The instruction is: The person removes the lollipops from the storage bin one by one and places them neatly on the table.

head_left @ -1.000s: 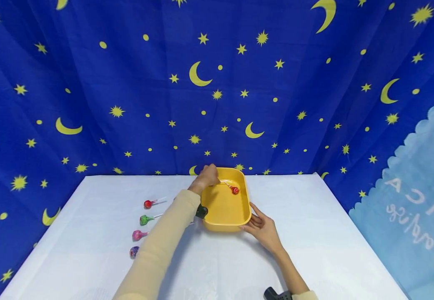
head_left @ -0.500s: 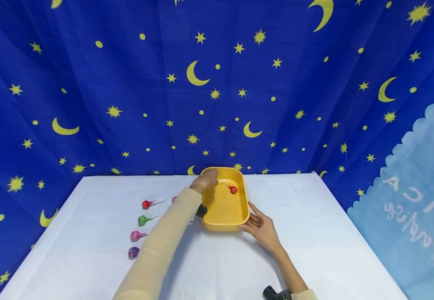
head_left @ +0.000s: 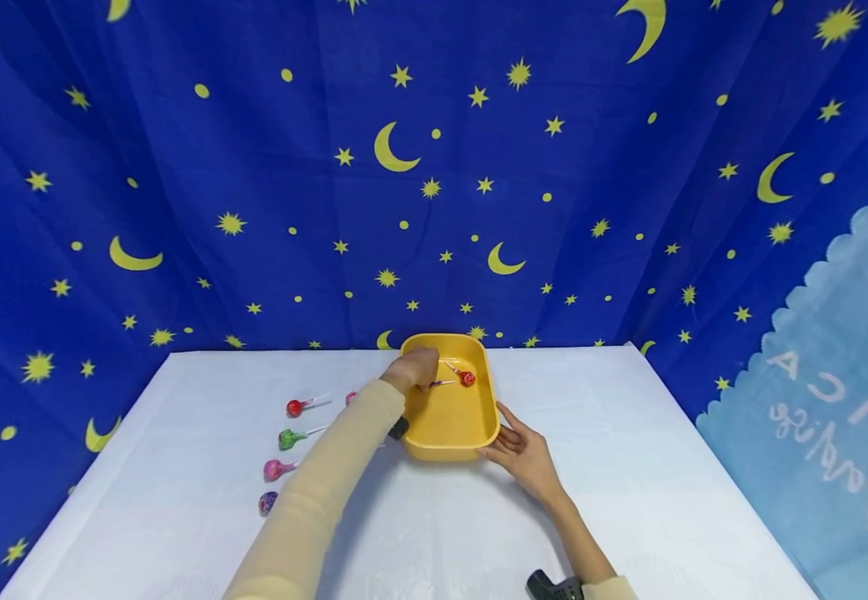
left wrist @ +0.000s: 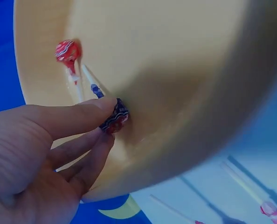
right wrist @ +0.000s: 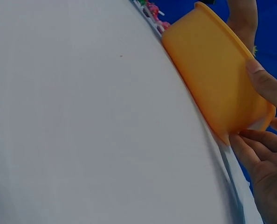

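Observation:
In the left wrist view my left hand (left wrist: 59,144) pinches the head of a dark blue-purple wrapped lollipop (left wrist: 117,116) between thumb and fingers, inside a yellow plastic tub (head_left: 452,417). A red lollipop (head_left: 467,378) lies on the tub's floor just beyond, its white stick close to the dark one's. My right hand (head_left: 527,462) holds the tub's near right corner from outside. The right wrist view shows that thumb at the rim and the fingers low against the wall.
Left of the tub, on the white table (head_left: 614,467), a column of lollipops includes red (head_left: 295,407), green (head_left: 288,439), pink (head_left: 274,470) and purple (head_left: 268,502). My left forearm partly covers others, one pinkish (head_left: 350,397). A blue star-patterned curtain (head_left: 434,167) hangs behind.
My left hand has gone from the tub's far left rim down inside, and the dark lollipop's stick now shows beside the red one. My right hand stays at its corner.

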Motion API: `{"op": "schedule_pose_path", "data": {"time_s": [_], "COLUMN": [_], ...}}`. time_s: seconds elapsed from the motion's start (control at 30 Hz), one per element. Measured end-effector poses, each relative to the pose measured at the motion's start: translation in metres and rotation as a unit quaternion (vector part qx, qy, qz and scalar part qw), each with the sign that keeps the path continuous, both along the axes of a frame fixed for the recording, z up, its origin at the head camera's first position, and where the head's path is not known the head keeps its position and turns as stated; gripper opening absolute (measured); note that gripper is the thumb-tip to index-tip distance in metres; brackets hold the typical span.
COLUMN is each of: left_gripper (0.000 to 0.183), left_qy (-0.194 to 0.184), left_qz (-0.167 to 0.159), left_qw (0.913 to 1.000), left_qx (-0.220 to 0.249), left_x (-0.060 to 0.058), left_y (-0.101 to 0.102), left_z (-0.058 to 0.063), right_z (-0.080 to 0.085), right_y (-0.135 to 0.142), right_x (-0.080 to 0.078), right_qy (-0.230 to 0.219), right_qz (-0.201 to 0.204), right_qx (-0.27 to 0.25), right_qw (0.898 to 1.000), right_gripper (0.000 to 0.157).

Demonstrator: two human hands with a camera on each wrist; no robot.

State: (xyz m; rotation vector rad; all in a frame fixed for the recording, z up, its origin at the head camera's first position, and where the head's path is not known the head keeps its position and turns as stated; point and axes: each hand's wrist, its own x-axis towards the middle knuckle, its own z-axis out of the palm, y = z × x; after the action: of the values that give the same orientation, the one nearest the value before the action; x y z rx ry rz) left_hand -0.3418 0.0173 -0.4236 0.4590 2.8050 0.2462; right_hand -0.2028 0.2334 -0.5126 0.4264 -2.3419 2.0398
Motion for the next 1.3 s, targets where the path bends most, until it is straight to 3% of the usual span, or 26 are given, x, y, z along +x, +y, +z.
{"op": "schedule_pose_path", "data": {"time_s": [0.2, 0.47, 0.67, 0.9, 1.03, 1.17, 1.3], "left_gripper": [0.024, 0.013, 0.022, 0.027, 0.021, 0.018, 0.018], "left_qy": [-0.017, -0.003, 0.001, 0.006, 0.033, 0.056, 0.049], "left_qz": [-0.019, -0.033, -0.032, -0.067, -0.09, -0.098, -0.091], "left_qw": [0.9994, 0.9981, 0.9971, 0.9892, 0.9849, 0.9811, 0.9761], "left_qx": [0.024, 0.051, 0.07, 0.131, 0.144, 0.158, 0.191], "left_x": [0.0, 0.015, 0.025, 0.033, 0.038, 0.042, 0.051], "left_y": [-0.001, -0.008, -0.015, -0.026, -0.038, -0.05, -0.06], "left_z": [-0.006, 0.002, 0.009, 0.018, 0.026, 0.029, 0.029], "right_z": [-0.001, 0.002, 0.005, 0.006, 0.008, 0.008, 0.006], "right_y": [0.001, 0.0, -0.001, 0.0, 0.0, -0.002, -0.005], "right_x": [-0.001, -0.001, 0.0, -0.003, -0.004, -0.003, -0.001], "right_qy": [0.003, 0.016, 0.022, 0.018, 0.019, 0.01, 0.002], "right_qz": [0.001, 0.007, 0.01, 0.008, 0.002, -0.001, 0.005], "right_qx": [0.007, 0.025, 0.037, 0.036, 0.042, 0.044, 0.039], "right_qw": [1.0, 1.0, 0.999, 0.999, 0.999, 0.999, 0.999], "right_gripper": [0.084, 0.085, 0.085, 0.088, 0.086, 0.085, 0.085]}}
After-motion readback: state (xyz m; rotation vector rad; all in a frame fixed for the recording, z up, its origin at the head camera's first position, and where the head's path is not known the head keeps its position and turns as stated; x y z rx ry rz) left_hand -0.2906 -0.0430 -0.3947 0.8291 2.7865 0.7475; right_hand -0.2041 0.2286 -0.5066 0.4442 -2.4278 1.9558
